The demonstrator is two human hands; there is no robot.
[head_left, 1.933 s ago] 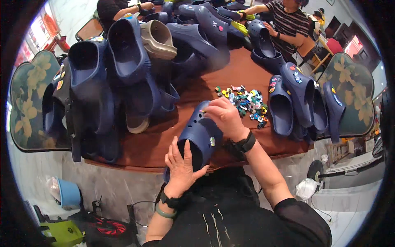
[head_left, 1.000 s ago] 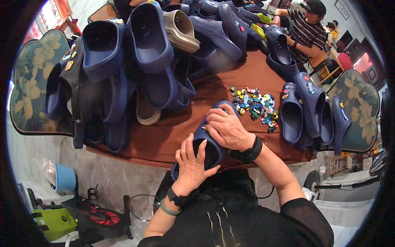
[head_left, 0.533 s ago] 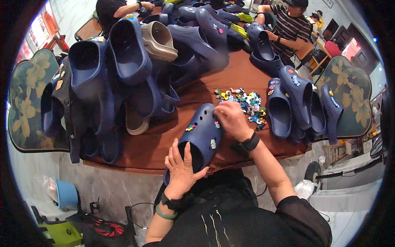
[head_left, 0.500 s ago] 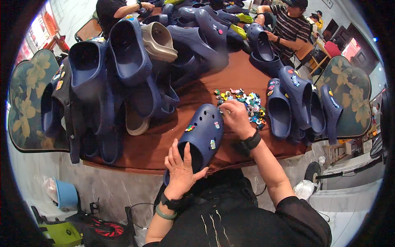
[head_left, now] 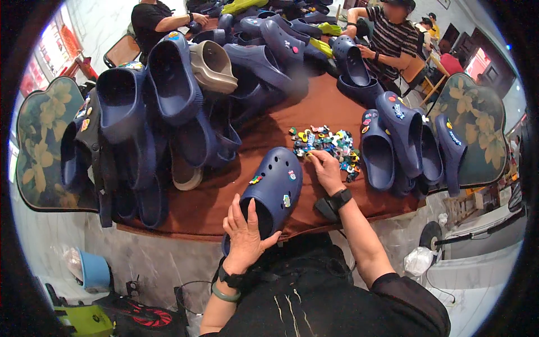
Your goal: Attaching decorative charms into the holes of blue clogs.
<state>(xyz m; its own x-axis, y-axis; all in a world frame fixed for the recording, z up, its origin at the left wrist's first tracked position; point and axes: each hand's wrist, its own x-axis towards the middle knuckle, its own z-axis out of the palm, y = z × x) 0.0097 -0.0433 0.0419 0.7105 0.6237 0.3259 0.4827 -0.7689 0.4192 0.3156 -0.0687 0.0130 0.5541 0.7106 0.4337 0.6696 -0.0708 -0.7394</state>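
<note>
A navy blue clog (head_left: 281, 174) lies on the brown-covered table in front of me, toe pointing away and tilted slightly right. Three small charms sit in holes on its upper. My left hand (head_left: 245, 236) grips the heel end, its fingers at the foot opening and the thumb along the right side. To the right of the toe, my right hand (head_left: 325, 171) is pinched at the near edge of a heap of colourful shoe charms (head_left: 331, 140). A small yellow charm (head_left: 308, 154) shows at its fingertips.
Stacked navy clogs (head_left: 120, 112) crowd the left side, with a beige clog (head_left: 213, 67) among them. Clogs with charms (head_left: 401, 135) stand at the right. More clogs fill the far end, where two people (head_left: 387, 39) work. A blue bucket (head_left: 94, 269) stands on the floor.
My right hand has drawn slightly nearer and right, away from the clog's toe, along the charm heap. The left hand keeps its hold on the clog.
</note>
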